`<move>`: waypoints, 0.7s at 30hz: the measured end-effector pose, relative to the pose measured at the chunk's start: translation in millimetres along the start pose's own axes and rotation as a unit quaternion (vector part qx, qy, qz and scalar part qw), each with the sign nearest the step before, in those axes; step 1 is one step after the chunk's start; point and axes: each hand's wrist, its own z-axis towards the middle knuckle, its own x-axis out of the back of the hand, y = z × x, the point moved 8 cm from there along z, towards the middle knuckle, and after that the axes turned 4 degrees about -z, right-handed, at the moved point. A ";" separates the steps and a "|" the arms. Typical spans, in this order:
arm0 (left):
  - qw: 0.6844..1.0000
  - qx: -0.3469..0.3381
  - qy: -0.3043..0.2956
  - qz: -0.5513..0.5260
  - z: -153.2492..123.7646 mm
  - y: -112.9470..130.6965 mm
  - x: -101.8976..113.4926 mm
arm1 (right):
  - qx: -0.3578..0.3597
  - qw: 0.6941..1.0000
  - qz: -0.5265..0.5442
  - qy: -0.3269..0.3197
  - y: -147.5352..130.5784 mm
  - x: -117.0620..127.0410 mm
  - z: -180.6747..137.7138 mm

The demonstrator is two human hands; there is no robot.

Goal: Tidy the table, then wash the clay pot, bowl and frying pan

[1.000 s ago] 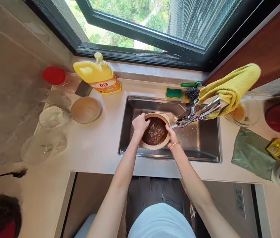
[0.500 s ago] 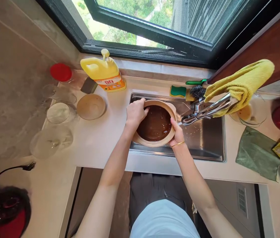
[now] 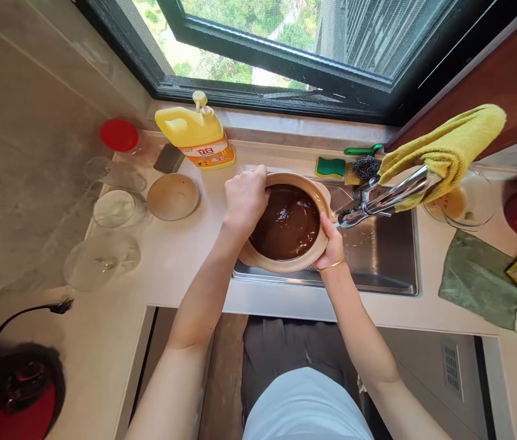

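Over the sink (image 3: 380,260) I hold a clay pot (image 3: 286,264) with a pale rim and a glossy dark brown inside, where light glints on a wet surface. My left hand (image 3: 245,197) is closed on the pot's upper left rim. On the right side, my right hand (image 3: 332,244) grips the outer wall, thumb near the rim. The chrome faucet (image 3: 377,205) points its spout at the pot's right edge, close to my right thumb. A yellow cloth (image 3: 455,150) is draped over the faucet. How deep any liquid in the pot is, I cannot tell.
Left of the sink stand a yellow detergent bottle (image 3: 206,137), a round tan lid (image 3: 173,197) and several clear glass vessels (image 3: 114,209). Behind the sink lie a green sponge (image 3: 330,167) and a dark scrubber (image 3: 366,167). A green cloth (image 3: 478,278) lies to the right.
The clay pot has shifted slightly and turned in my hands. My left hand is higher and a little further left, and new glints show inside the pot.
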 end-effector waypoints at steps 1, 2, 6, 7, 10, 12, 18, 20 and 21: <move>1.000 0.008 -0.002 0.000 0.8 -0.6 -3.4 | -0.001 1.000 -0.002 -0.002 1.0 0.3 -1.3; 1.000 0.016 -0.004 0.000 1.4 -1.0 -6.4 | -0.001 1.000 -0.005 -0.003 1.6 0.7 -2.8; 1.000 0.030 0.002 -0.006 0.4 1.4 -10.0 | 0.016 1.000 -0.013 0.009 -2.8 2.5 -10.2; 1.000 0.028 0.006 -0.007 -0.8 2.7 -8.2 | 0.024 1.000 -0.016 0.013 -5.8 1.9 -12.6; 1.000 0.014 0.016 -0.012 -4.8 7.1 2.5 | 0.050 0.998 -0.023 0.020 -17.7 -4.4 -21.7; 1.000 -0.001 0.023 -0.014 -7.2 9.7 12.8 | 0.063 0.998 -0.026 0.015 -26.6 -12.8 -28.7; 0.998 -0.043 0.035 -0.030 -15.6 13.7 46.1 | 0.070 0.996 -0.054 0.013 -45.0 -30.9 -44.8; 0.997 -0.048 0.038 -0.041 -20.8 13.5 55.7 | 0.070 0.995 -0.063 0.024 -48.3 -31.4 -47.1; 0.997 -0.052 0.040 -0.045 -24.1 13.8 60.1 | 0.070 0.995 -0.064 0.026 -49.6 -31.7 -47.8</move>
